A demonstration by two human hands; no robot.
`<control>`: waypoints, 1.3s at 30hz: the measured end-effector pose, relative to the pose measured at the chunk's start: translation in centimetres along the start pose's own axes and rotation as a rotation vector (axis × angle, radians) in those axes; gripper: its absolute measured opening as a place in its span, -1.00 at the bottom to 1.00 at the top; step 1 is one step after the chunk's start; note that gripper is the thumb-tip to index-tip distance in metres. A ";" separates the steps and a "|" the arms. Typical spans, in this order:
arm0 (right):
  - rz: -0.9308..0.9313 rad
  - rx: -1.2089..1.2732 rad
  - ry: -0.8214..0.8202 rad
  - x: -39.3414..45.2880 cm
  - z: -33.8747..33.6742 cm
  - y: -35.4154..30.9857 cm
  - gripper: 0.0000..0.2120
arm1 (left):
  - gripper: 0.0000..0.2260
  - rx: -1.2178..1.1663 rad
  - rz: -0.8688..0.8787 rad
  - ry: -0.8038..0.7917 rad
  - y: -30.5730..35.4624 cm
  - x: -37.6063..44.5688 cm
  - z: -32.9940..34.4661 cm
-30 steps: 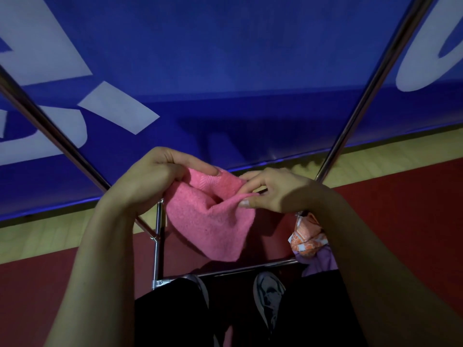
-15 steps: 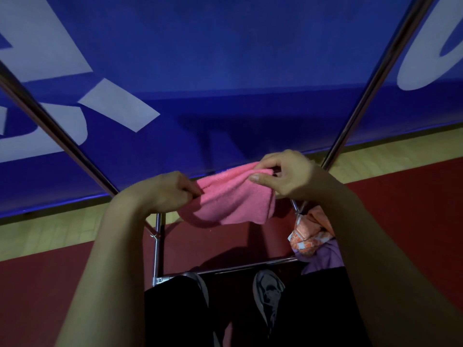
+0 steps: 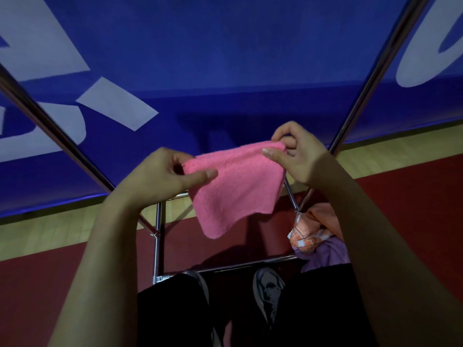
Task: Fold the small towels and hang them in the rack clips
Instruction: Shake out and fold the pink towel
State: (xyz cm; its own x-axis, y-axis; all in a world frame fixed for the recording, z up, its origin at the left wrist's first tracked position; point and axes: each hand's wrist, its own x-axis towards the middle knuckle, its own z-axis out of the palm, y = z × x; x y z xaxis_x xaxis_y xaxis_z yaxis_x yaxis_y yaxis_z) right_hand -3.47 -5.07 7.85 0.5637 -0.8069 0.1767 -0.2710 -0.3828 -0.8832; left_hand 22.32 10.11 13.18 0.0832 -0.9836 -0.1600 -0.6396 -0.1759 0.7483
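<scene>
A small pink towel (image 3: 235, 186) hangs folded in front of me, held up by its top edge. My left hand (image 3: 160, 179) pinches the towel's left corner between thumb and fingers. My right hand (image 3: 295, 151) pinches the right corner, a bit higher. The towel's lower edge droops free above the rack's metal frame (image 3: 157, 246). No rack clips show in this view.
Two slanted metal rack poles (image 3: 370, 81) rise left and right. A heap of orange and purple cloths (image 3: 315, 236) lies at the rack's lower right. Behind stands a blue banner (image 3: 225, 58); below are red floor and my shoes (image 3: 268, 289).
The bunched towel has been pulled out flat and folded between both hands. Both hands have risen, the right one highest, and the towel now hangs straighter.
</scene>
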 end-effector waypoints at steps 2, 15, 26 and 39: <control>0.027 -0.016 0.004 0.3 0.1 0.0 -0.77 | -0.55 0.054 -0.004 0.067 0.1 0.3 0.2; 0.025 -0.173 0.207 0.4 1.9 -3.2 -0.56 | -0.60 -0.202 0.125 0.186 0.8 0.2 0.6; 0.087 -0.125 0.319 0.5 0.8 -2.6 -0.61 | -0.59 -0.417 0.136 0.293 1.8 1.1 2.0; 0.061 -0.220 0.330 -0.5 1.2 -2.7 -0.77 | -0.76 -0.410 0.132 0.354 3.7 -0.7 2.1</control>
State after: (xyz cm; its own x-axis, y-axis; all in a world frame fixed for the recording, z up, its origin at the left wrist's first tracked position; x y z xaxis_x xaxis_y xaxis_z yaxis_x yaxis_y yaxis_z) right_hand -2.13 -3.08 9.64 0.2700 -0.9186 0.2886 -0.4773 -0.3880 -0.7884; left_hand 18.31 10.27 14.76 0.3190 -0.9395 0.1249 -0.3184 0.0179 0.9478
